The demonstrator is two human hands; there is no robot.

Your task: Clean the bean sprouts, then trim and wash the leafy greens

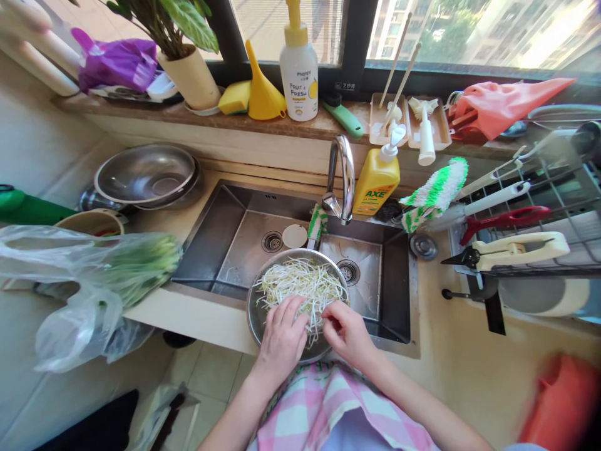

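A round metal bowl (pixel 251 313) full of bean sprouts (pixel 300 282) stands at the sink's front edge, close to my body. My left hand (pixel 283 332) lies over the near side of the sprouts with its fingers stretched out, the tips touching them. Just to its right, my right hand (pixel 346 331) has thumb and forefinger pinched together at the bowl's right side. A thin pale sprout seems to be in that pinch; its other fingers are curled in. The undersides of both hands are hidden.
The double sink (pixel 244 263) has a curved faucet (pixel 345 181) behind the bowl. Yellow dish soap (pixel 377 181) stands beside it. At left are stacked metal pans (pixel 145 175) and a plastic bag of greens (pixel 136 263). A wire rack (pixel 563 194) with utensils is at right.
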